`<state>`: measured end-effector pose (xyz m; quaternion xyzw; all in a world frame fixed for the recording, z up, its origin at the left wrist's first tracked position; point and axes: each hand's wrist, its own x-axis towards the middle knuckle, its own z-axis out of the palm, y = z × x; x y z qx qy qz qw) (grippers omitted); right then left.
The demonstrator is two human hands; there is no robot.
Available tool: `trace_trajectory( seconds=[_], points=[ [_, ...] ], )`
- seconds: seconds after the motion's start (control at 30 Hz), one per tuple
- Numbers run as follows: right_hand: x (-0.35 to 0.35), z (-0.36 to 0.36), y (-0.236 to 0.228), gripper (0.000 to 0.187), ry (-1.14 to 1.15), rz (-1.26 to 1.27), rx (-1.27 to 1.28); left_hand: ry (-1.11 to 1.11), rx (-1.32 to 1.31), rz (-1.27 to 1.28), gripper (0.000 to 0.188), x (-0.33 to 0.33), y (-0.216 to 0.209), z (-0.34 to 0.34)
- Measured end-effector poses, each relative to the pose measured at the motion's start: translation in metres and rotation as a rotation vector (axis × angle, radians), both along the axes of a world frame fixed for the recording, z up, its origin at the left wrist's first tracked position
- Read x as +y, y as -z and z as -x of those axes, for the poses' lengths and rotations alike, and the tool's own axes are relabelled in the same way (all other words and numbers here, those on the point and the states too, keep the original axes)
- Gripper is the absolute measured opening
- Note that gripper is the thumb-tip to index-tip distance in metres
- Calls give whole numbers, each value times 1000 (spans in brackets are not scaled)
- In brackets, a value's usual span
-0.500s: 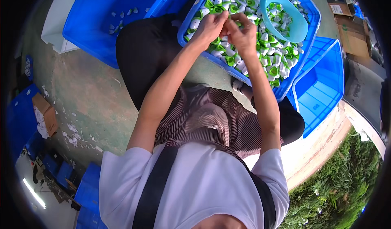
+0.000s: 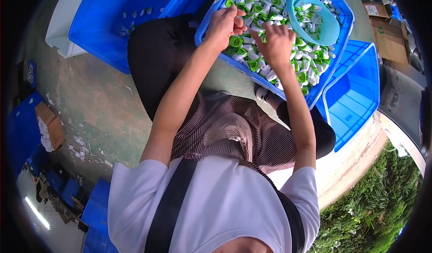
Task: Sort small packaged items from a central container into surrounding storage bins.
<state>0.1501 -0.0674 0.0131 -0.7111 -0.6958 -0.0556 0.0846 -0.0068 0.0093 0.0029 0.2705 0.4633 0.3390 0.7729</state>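
Small, tapered white-and-green plastic pieces [image 2: 307, 65] fill the blue rectangular plastic tub [image 2: 335, 65] in front of me. My right hand [image 2: 275, 45] is over them, palm down, its fingers stretched out and apart. My left hand [image 2: 221, 27] is near the tub's left edge with its fingers curled in; I cannot tell whether they close on a piece. A turquoise oval plastic bowl [image 2: 332, 29] with more pieces inside sits tilted on the heap, to the right of my right hand.
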Motion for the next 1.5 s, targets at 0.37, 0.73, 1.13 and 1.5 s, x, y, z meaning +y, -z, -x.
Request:
trace_trajectory(
  seconds=[0.37,0.73,1.13,1.5],
  points=[
    [-13,29,4,27,59,-200,949,382,-100,167,44,-18,21,-16],
    [1,22,-27,29,207,120,1404,169,-487,113,39,-38,0,-32],
    [-1,38,-2,19,452,-399,1743,204,-143,-161,58,-53,0,-39],
    [-33,2,16,42,107,119,165,147,14,34,51,-11,-18,-6]
  ],
)
